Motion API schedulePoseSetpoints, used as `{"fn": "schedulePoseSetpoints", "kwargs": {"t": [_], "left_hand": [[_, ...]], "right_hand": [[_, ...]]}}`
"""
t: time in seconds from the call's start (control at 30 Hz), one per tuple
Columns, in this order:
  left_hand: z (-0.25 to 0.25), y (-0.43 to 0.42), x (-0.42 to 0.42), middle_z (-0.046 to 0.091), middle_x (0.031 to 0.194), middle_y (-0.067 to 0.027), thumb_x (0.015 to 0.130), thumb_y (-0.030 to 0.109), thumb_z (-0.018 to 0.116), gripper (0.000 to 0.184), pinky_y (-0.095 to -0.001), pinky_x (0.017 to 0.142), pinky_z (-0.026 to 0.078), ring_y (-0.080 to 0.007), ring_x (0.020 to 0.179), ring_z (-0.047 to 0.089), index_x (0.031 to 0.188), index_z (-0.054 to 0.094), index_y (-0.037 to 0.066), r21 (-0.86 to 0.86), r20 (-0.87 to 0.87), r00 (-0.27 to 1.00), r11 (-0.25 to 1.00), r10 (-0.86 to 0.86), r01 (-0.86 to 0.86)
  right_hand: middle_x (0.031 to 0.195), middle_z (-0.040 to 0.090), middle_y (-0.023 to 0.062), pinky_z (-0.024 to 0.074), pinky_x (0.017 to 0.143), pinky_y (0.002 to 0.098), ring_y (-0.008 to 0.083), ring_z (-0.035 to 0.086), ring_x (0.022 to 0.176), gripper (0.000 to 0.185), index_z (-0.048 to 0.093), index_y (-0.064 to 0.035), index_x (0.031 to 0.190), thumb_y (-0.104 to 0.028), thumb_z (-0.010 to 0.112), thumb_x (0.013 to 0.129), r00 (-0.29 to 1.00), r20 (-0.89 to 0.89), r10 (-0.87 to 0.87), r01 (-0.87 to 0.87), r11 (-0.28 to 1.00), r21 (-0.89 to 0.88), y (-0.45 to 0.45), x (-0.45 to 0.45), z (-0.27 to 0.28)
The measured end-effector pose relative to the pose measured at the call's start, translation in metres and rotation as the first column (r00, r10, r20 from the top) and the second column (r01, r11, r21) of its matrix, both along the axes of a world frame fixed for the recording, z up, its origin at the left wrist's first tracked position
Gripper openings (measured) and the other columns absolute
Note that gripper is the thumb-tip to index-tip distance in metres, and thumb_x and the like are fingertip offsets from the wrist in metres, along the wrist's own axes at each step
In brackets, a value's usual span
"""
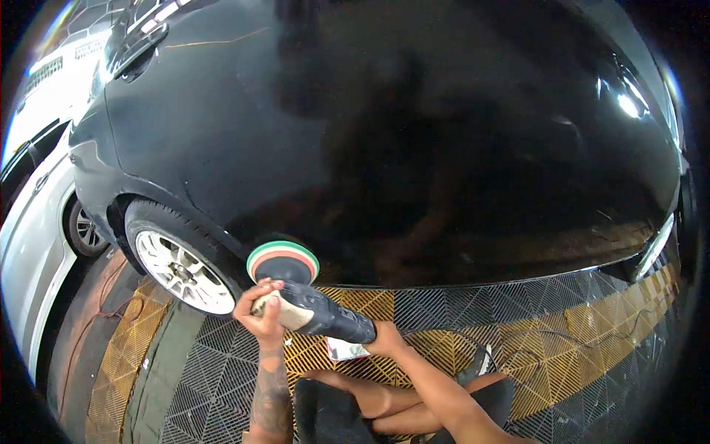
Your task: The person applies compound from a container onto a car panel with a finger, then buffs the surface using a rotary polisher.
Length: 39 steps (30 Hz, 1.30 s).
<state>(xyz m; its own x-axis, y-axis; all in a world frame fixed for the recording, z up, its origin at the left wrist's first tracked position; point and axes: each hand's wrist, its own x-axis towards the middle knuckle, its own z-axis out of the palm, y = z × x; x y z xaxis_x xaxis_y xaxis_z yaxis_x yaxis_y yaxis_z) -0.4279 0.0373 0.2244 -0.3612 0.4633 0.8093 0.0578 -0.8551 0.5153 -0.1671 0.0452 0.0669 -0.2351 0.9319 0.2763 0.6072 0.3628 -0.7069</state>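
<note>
A black and cream car polisher (318,309) is held in both my hands in front of a black car door (444,148). Its round pad (285,259), with green and orange layers at the rim, faces the lower edge of the door close to the wheel; whether it presses on the paint I cannot tell. My left hand (262,311) wraps the front head of the tool. At the rear end of the body, my right hand (386,339) is closed around the grip.
A white-spoked wheel (181,270) stands left of the pad. Below lies a yellow and grey grid floor (547,362) with a dark power cord (592,342) across it. A white packet (347,349) sits under the polisher. A white car (37,237) is at far left.
</note>
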Motion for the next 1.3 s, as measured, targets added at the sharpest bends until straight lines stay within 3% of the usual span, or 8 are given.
{"fn": "schedulePoseSetpoints", "kwargs": {"t": [0.13, 0.23, 0.4, 0.5, 0.67, 0.83, 0.97, 1.3], "left_hand": [[0.014, -0.011, 0.067, 0.076, 0.091, -0.0181, 0.075, 0.011, 0.076, 0.021, -0.0451, 0.095, 0.055, -0.0274, 0.092, 0.074, 0.091, 0.071, -0.002, -0.080, -0.138, 0.990, 0.996, -0.040, 0.029], [0.021, -0.009, 0.121, 0.078, 0.092, -0.0144, 0.070, 0.008, 0.078, 0.020, -0.0446, 0.096, 0.055, -0.0257, 0.090, 0.076, 0.088, 0.076, 0.001, -0.006, -0.273, 0.958, 0.996, -0.088, 0.090], [0.036, -0.012, 0.203, 0.078, 0.092, -0.0111, 0.072, 0.012, 0.085, 0.020, -0.0430, 0.094, 0.056, -0.0238, 0.088, 0.076, 0.089, 0.077, 0.004, 0.021, -0.412, 0.880, 0.964, -0.235, 0.267], [0.026, -0.011, 0.202, 0.078, 0.091, -0.0110, 0.072, 0.010, 0.085, 0.020, -0.0428, 0.094, 0.056, -0.0239, 0.088, 0.076, 0.089, 0.077, 0.004, 0.002, -0.355, 0.890, 0.952, -0.285, 0.305], [-0.001, -0.007, 0.139, 0.077, 0.089, -0.0139, 0.072, 0.007, 0.082, 0.019, -0.0442, 0.096, 0.055, -0.0264, 0.089, 0.076, 0.088, 0.076, 0.001, -0.002, -0.287, 0.936, 0.978, -0.202, 0.210], [-0.036, -0.003, 0.063, 0.077, 0.089, -0.0158, 0.072, 0.007, 0.080, 0.019, -0.0443, 0.097, 0.053, -0.0287, 0.088, 0.075, 0.089, 0.074, 0.000, -0.079, -0.080, 0.988, 0.989, -0.132, 0.126], [-0.069, 0.003, 0.001, 0.076, 0.088, -0.0167, 0.079, 0.015, 0.076, 0.020, -0.0437, 0.100, 0.050, -0.0270, 0.089, 0.074, 0.091, 0.071, -0.001, -0.117, 0.067, 0.997, 0.993, 0.024, -0.016], [-0.029, 0.013, -0.076, 0.073, 0.088, -0.0186, 0.082, 0.016, 0.075, 0.024, -0.0491, 0.102, 0.048, -0.0303, 0.087, 0.072, 0.095, 0.067, -0.002, 0.023, 0.153, 0.988, 1.000, -0.019, 0.016]], "right_hand": [[0.087, 0.071, 0.0258, 0.0567, 0.076, 0.0436, 0.0400, 0.072, 0.091, 0.031, 0.072, -0.0001, 0.085, -0.023, 0.080, 0.067, 0.991, -0.114, -0.069, 0.055, 0.991, -0.122, -0.021, 0.040, -0.022], [0.096, 0.075, 0.0176, 0.0566, 0.079, 0.0411, 0.0271, 0.074, 0.090, 0.039, 0.072, 0.0001, 0.097, -0.025, 0.085, 0.070, 0.911, -0.409, -0.055, 0.014, 0.995, -0.102, -0.029, 0.068, -0.050], [0.108, 0.069, 0.0107, 0.0539, 0.091, 0.0411, 0.0251, 0.067, 0.102, 0.060, 0.059, -0.0029, 0.124, -0.017, 0.085, 0.072, 0.858, -0.504, -0.097, 0.044, 0.992, -0.116, -0.032, 0.095, -0.098], [0.105, 0.069, 0.0096, 0.0547, 0.089, 0.0395, 0.0244, 0.068, 0.099, 0.054, 0.062, -0.0040, 0.119, -0.016, 0.086, 0.072, 0.870, -0.479, -0.115, 0.140, 0.990, 0.018, -0.042, 0.094, -0.069], [0.105, 0.074, 0.0117, 0.0550, 0.087, 0.0392, 0.0229, 0.071, 0.097, 0.047, 0.069, 0.0000, 0.110, -0.017, 0.088, 0.070, 0.932, -0.349, -0.101, 0.036, 0.982, -0.187, -0.039, 0.079, -0.063], [0.097, 0.072, 0.0258, 0.0565, 0.083, 0.0439, 0.0405, 0.071, 0.097, 0.036, 0.074, -0.0055, 0.103, -0.022, 0.080, 0.072, 0.984, -0.178, -0.025, 0.007, 0.995, -0.096, -0.024, 0.048, -0.062], [0.098, 0.070, 0.0282, 0.0564, 0.081, 0.0462, 0.0420, 0.069, 0.096, 0.035, 0.073, -0.0016, 0.097, -0.018, 0.080, 0.066, 0.995, 0.096, -0.036, 0.052, 0.983, -0.174, -0.003, 0.010, -0.058], [0.095, 0.071, 0.0265, 0.0548, 0.082, 0.0492, 0.0450, 0.069, 0.092, 0.045, 0.070, -0.0020, 0.106, -0.024, 0.079, 0.068, 0.999, 0.047, -0.008, 0.011, 0.998, -0.054, 0.009, -0.062, -0.008]]}}
